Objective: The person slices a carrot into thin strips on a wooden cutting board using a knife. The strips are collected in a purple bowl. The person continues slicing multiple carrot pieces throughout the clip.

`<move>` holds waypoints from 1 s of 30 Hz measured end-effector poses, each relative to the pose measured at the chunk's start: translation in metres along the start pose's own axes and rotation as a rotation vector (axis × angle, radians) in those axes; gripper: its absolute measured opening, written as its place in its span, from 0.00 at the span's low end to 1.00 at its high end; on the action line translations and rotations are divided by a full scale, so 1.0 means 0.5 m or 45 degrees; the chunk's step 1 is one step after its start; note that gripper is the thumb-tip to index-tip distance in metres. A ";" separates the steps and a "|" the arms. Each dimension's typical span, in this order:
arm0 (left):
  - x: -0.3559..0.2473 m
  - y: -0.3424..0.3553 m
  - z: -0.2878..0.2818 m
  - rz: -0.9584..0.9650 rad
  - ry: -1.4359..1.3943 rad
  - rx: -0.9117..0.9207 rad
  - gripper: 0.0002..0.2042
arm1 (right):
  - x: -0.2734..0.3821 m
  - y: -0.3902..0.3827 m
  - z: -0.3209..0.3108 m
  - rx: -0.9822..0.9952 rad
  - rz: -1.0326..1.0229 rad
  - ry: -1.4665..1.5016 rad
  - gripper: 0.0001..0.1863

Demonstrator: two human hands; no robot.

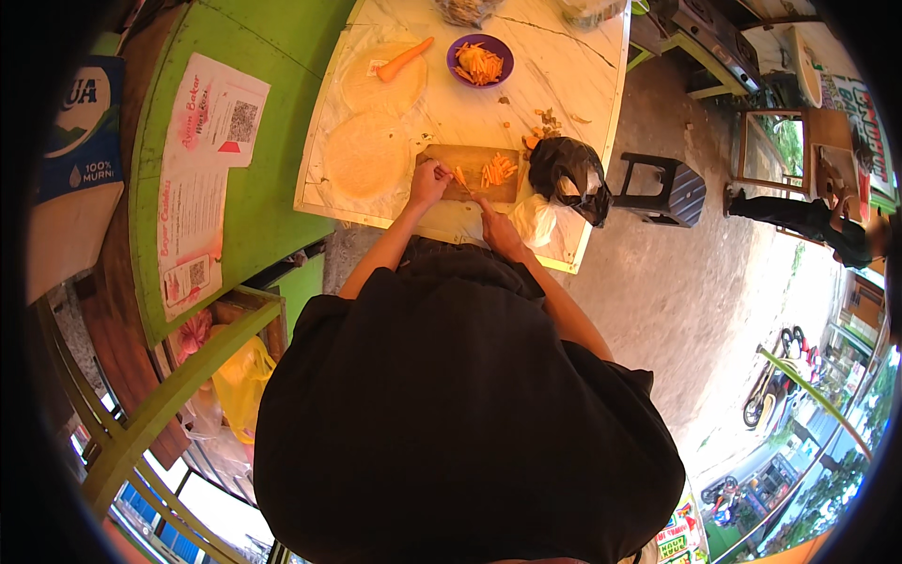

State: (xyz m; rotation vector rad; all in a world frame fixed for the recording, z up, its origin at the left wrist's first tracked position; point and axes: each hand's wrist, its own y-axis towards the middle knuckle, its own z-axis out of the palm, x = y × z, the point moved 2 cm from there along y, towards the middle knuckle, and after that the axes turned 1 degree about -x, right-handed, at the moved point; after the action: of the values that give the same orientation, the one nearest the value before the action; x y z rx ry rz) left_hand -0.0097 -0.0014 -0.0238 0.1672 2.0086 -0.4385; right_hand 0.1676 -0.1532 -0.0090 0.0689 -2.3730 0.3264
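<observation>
A wooden cutting board (451, 153) lies near the front edge of the marble-patterned table. My left hand (432, 180) is closed at the board's left end, its fingertips bunched at a small carrot piece (459, 175). My right hand (501, 231) grips a knife (469, 191), whose blade points up and left toward that piece. Cut carrot sticks (498, 169) lie in a heap on the right half of the board. Farther back, a purple bowl (508, 69) contains more carrot sticks. A whole carrot (406, 60) rests on one of two round, pale, see-through discs (366, 155).
A black plastic bag (584, 179) and a whitish bag (534, 220) sit right of the board, with peelings (547, 122) behind. A dark stool (662, 191) stands off the table's right side. Left is a green table (272, 56) with printed sheets (211, 117).
</observation>
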 end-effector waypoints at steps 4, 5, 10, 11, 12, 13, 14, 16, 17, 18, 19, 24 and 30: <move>0.006 0.001 0.000 0.048 0.039 0.001 0.04 | 0.025 0.001 -0.022 0.013 0.047 0.045 0.33; 0.007 0.002 0.001 0.049 0.026 0.001 0.04 | 0.027 0.003 -0.025 0.004 0.042 0.042 0.33; 0.005 -0.005 0.001 0.039 -0.017 0.006 0.03 | 0.026 0.002 -0.023 0.022 0.084 0.014 0.32; 0.001 -0.003 0.001 0.042 -0.002 0.007 0.03 | 0.021 0.004 -0.020 0.015 0.080 0.003 0.31; -0.004 -0.001 0.002 0.044 0.013 0.009 0.04 | 0.017 0.005 -0.017 0.009 0.077 -0.007 0.31; -0.004 -0.002 0.001 0.040 0.030 0.007 0.04 | 0.019 0.006 -0.015 0.008 0.070 -0.014 0.31; -0.005 -0.001 0.000 0.041 0.027 0.003 0.04 | 0.019 0.008 -0.014 0.009 0.076 -0.022 0.31; -0.005 -0.004 0.000 0.038 0.018 0.004 0.04 | 0.025 0.004 -0.015 0.014 0.097 -0.033 0.30; -0.005 -0.007 0.000 0.045 0.015 -0.003 0.04 | 0.030 0.001 -0.018 0.012 0.106 -0.027 0.30; -0.004 -0.008 -0.001 0.053 0.012 -0.011 0.04 | 0.035 -0.002 -0.020 0.009 0.116 -0.022 0.30; -0.001 -0.007 -0.001 0.062 0.009 -0.020 0.04 | 0.037 -0.003 -0.021 0.006 0.123 -0.018 0.30; 0.009 0.000 0.001 0.063 -0.007 -0.015 0.04 | 0.042 0.002 -0.031 -0.036 0.072 0.068 0.30; -0.006 -0.002 -0.002 0.040 -0.008 0.005 0.04 | 0.026 0.010 -0.014 -0.017 0.108 0.055 0.31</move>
State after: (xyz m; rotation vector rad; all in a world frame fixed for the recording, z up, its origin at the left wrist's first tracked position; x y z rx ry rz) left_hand -0.0092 -0.0016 -0.0204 0.1993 1.9968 -0.4222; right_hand 0.1621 -0.1460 0.0039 -0.0446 -2.3395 0.3487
